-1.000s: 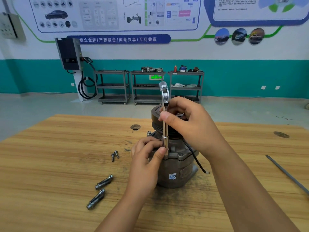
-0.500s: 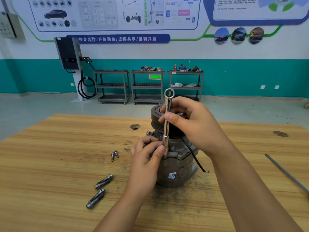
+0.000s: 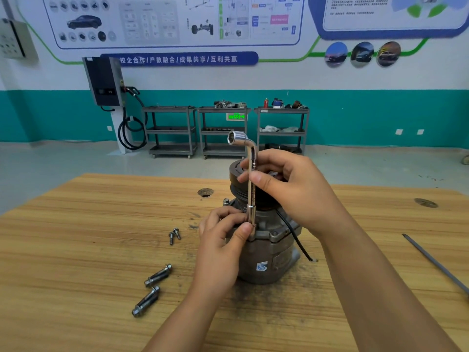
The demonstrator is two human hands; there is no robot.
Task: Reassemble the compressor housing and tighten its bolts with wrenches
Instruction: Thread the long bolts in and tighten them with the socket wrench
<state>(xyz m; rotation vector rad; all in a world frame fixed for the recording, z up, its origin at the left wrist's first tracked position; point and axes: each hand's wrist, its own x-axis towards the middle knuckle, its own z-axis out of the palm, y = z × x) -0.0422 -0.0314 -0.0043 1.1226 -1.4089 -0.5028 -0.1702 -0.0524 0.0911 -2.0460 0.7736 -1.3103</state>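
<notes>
Compressor housing (image 3: 269, 259), one wrench (image 3: 253, 153), four loose bolts (image 3: 157, 276)

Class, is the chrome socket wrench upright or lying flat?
Upright: the chrome L-shaped socket wrench rises vertically from the grey metal compressor housing.

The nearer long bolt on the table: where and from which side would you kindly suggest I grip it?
Probably best to pinch the nearer long bolt at mid-shank, coming from above and squeezing across its width. It lies flat and slanted on the table, with bare wood along both long sides.
</notes>
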